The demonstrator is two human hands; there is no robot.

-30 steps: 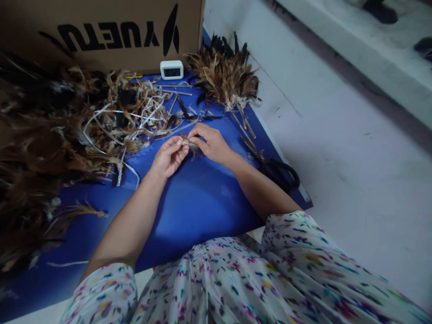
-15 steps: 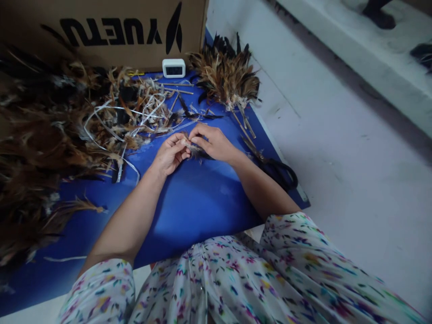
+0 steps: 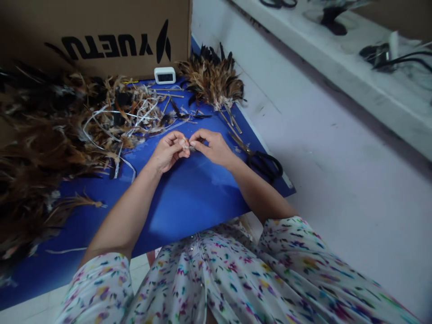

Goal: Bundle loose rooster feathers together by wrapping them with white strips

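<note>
Both hands meet above the blue tabletop [image 3: 189, 198], fingertips nearly touching. My left hand [image 3: 169, 152] pinches the pale, fluffy base of a feather [image 3: 191, 148] between thumb and fingers. From the other side, my right hand [image 3: 213, 147] has its thumb and forefinger closed on the same small feather. Most of the feather is hidden by the fingers. Just right of my right forearm lie scissors [image 3: 261, 161] with black handles. A bundle of brown and black feathers on sticks [image 3: 212, 78] rests beyond my hands.
A large heap of loose brown feathers [image 3: 43, 148] covers the left side. White ribbon [image 3: 101, 144] tangles over it. At the back stand a small white digital clock [image 3: 165, 75] and a cardboard box [image 3: 111, 22]. A ledge [image 3: 324, 63] runs along the right wall.
The view has swung a little to the right. My hands stay pinched together, and the dark part of the feather below my right hand is now mostly out of sight.
</note>
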